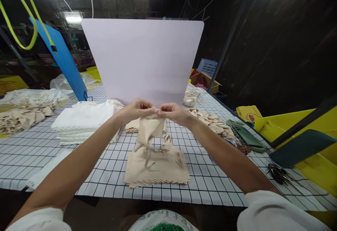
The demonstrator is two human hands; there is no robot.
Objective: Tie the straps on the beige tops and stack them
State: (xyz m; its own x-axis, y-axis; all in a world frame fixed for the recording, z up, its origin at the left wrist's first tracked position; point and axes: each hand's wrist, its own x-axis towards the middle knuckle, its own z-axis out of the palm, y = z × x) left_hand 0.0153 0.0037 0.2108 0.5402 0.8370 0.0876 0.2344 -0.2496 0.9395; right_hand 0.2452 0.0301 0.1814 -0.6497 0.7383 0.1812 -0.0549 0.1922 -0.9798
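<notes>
Both hands are raised over the middle of the table and meet at the fingertips. My left hand (pixel 139 109) is closed, pinching the top edge of a small beige cloth pouch (pixel 150 127). On the other side my right hand (pixel 174 112) pinches that same edge. The pouch hangs down, and loose drawstrings dangle below it, slightly blurred. Under it lies a stack of flat beige cloth pieces (pixel 159 170) with zigzag-cut front edges. Behind the pouch, partly hidden, is another beige stack (pixel 132 126).
White cloth stacks (pixel 79 122) stand to the left, near heaped fabric (pixel 22 119). A pale upright panel (pixel 147 59) closes off the back. At right lie beige pouches (pixel 213 122), a green case (pixel 246 134), keys (pixel 280 175) and yellow bins (pixel 313 161).
</notes>
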